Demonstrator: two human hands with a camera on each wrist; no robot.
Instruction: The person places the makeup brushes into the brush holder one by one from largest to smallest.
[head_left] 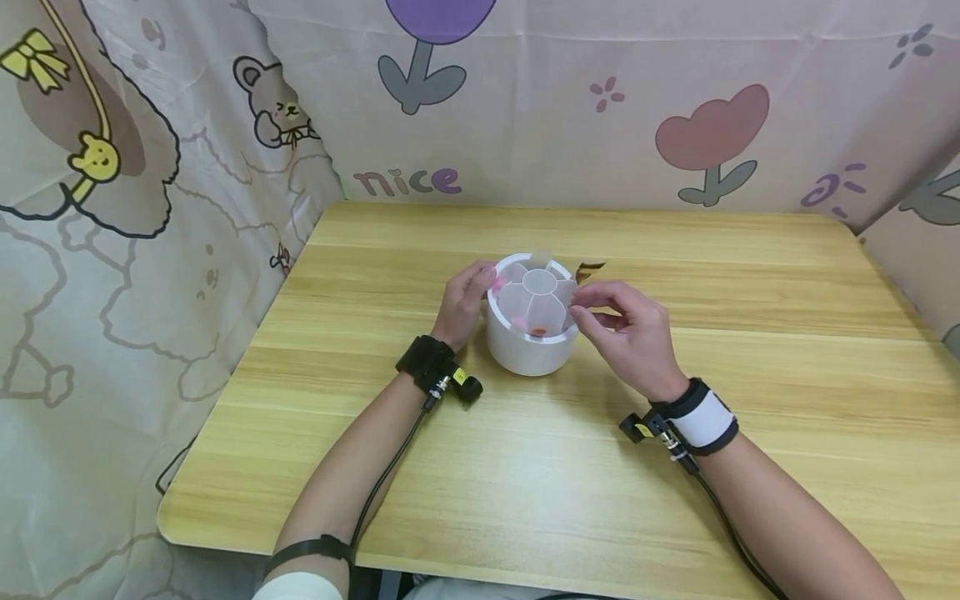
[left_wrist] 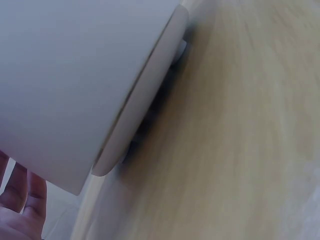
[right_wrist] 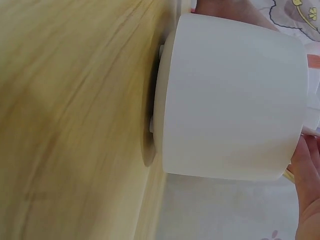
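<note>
A white round container (head_left: pixel 531 350) stands on the table, with a clear divided tray (head_left: pixel 540 283) in its top, made of petal-shaped compartments round a circle. Small pink and orange bits lie inside. My left hand (head_left: pixel 461 307) holds the container's left side, thumb near the rim; its fingers (left_wrist: pixel 35 195) show beside the white wall in the left wrist view. At the right rim, my right hand (head_left: pixel 626 333) pinches the tray's edge between thumb and forefinger. Exactly what lies between those fingertips is partly hidden. The right wrist view shows the container's plain side (right_wrist: pixel 235 100) and its small feet.
A small shiny brown-gold strip (head_left: pixel 588 271) sticks out behind the right rim. The wood-grain table (head_left: pixel 375 250) stretches round the container. Printed cloth (head_left: pixel 562 108) hangs along its back and left. Cables (head_left: pixel 390 467) run from both wrist cameras along the forearms.
</note>
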